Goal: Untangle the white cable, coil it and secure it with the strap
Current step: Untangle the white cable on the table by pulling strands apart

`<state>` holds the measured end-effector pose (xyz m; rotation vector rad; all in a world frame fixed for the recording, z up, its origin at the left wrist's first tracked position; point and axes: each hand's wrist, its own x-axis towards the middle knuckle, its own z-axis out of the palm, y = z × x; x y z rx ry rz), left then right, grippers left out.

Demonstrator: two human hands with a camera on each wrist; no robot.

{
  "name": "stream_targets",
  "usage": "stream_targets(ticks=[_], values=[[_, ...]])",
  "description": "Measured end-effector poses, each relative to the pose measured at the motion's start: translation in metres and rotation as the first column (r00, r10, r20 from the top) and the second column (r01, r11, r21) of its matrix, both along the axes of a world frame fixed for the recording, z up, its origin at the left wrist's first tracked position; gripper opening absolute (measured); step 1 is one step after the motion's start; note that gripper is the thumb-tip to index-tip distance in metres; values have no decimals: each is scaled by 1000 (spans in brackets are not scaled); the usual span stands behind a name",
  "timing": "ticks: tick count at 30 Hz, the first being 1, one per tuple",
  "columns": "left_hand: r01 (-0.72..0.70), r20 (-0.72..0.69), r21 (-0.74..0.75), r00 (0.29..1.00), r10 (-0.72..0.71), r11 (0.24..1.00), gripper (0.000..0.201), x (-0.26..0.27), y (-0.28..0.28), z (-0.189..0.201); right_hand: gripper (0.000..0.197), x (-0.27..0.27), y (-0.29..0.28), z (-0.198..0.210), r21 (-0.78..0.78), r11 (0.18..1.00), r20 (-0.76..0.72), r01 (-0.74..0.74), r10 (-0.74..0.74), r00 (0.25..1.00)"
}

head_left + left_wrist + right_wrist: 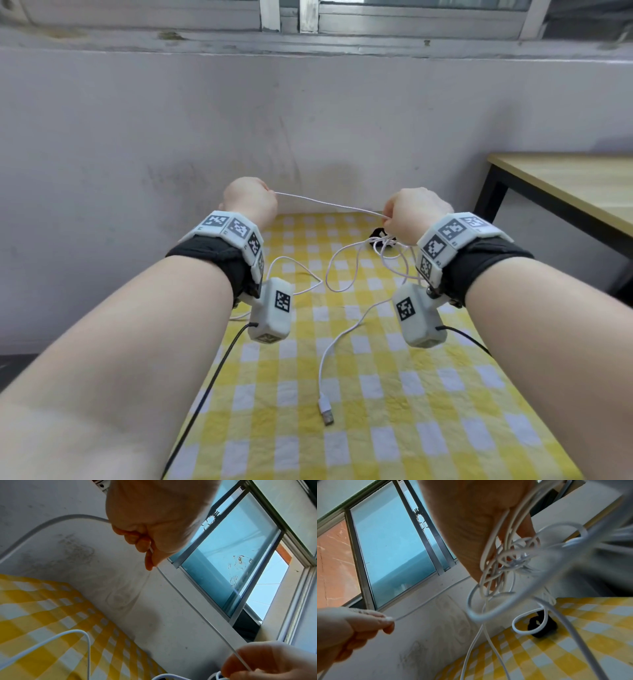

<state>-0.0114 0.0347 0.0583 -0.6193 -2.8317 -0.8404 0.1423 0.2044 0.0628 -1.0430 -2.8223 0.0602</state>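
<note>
A stretch of the white cable (329, 204) is pinched in the curled fingers of the left hand (249, 200) and drawn across to the right hand (412, 214), whose fingers are closed on a tangled bunch of loops. Slack is trailed over the yellow checked cloth (373, 394), ending at the USB plug (326, 414) near the front edge. The black strap (539, 626) is seen by the wall (308, 130). A wooden table (565, 185) bounds the right side. Only coded square markers are carried on the wrist units; no readable writing is shown.
</note>
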Motion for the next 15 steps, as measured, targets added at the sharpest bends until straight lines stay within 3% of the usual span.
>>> stream_targets(ticks=[3, 5, 7, 10, 12, 15], values=[[22, 20, -231, 1000, -18, 973, 29, -2, -4, -4, 12, 2, -4, -1, -88, 994, -15, -70, 68, 998], [12, 30, -303, 1000, -3, 953, 33, 5, -3, -9, 12, 3, -6, -3, -166, 978, -15, -125, 125, 992], [42, -50, -290, 997, -59, 956, 41, 18, 3, -14, 19, 3, -8, -5, -271, 950, -20, -156, 157, 987], [264, -212, -71, 938, -273, 962, 39, 42, 18, -14, 28, 1, -12, -9, -394, 905, -26, -160, 163, 986], [456, -105, 45, 887, -450, 889, 25, 54, 25, -14, 35, 0, -12, -12, -452, 877, -44, -164, 162, 986], [625, 275, 101, 730, -625, 774, 23, 69, 30, -22, 38, 1, -12, -15, -565, 810, -113, -158, 114, 987]])
